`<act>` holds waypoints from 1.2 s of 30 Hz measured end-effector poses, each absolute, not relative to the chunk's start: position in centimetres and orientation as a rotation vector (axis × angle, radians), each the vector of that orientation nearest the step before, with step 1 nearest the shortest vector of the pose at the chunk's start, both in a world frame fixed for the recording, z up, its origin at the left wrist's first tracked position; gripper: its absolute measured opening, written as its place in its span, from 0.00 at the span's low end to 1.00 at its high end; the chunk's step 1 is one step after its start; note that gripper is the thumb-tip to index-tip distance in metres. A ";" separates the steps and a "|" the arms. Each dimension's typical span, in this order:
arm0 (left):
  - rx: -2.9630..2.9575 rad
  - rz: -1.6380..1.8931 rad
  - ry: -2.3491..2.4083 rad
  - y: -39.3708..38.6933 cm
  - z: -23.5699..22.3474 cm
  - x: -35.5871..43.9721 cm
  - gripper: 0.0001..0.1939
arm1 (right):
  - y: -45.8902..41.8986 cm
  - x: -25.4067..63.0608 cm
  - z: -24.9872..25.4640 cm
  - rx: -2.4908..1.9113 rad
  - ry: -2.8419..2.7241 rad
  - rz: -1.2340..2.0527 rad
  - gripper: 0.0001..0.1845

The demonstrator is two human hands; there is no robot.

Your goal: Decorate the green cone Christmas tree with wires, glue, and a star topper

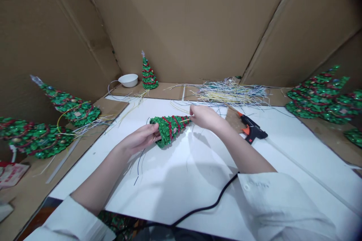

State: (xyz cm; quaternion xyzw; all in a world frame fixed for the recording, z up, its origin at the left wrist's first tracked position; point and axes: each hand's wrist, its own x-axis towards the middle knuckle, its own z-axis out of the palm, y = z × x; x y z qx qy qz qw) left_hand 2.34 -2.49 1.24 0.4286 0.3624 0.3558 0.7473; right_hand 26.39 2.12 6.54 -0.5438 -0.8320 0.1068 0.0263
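Note:
A small green artificial Christmas tree (pixel 169 128) with red garland lies tilted on its side over the white board, its tip pointing right. My left hand (pixel 144 138) grips it by the wide base, thumb on the outside and some fingers hidden behind or inside it. At the pointed end, my right hand (pixel 205 116) is closed in a pinch. A thin yellowish strand (pixel 185 119) runs along the tree's tip into those fingers. Just right of my right wrist lies a black and orange glue gun (pixel 252 127) on a brown piece of cardboard (pixel 234 119).
A pile of thin wires (pixel 232 92) lies at the back. A white bowl (pixel 128 80) and a finished-looking tree (pixel 149 73) stand back left. More trees (pixel 75 109) line the left, others (pixel 313 94) the right. A black cable (pixel 209 207) crosses the white board (pixel 283 180). Cardboard walls (pixel 183 22) enclose it.

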 end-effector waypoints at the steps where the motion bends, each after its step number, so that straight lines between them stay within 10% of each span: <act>1: 0.939 0.778 0.798 -2.5 1.2 2.3 0.19 | 2.3 26.5 6.5 -1.692 -2.569 0.328 0.10; 36: 0.894 0.807 0.786 -2.7 1.4 2.4 0.14 | 2.7 27.1 6.6 -1.536 -2.532 0.572 0.10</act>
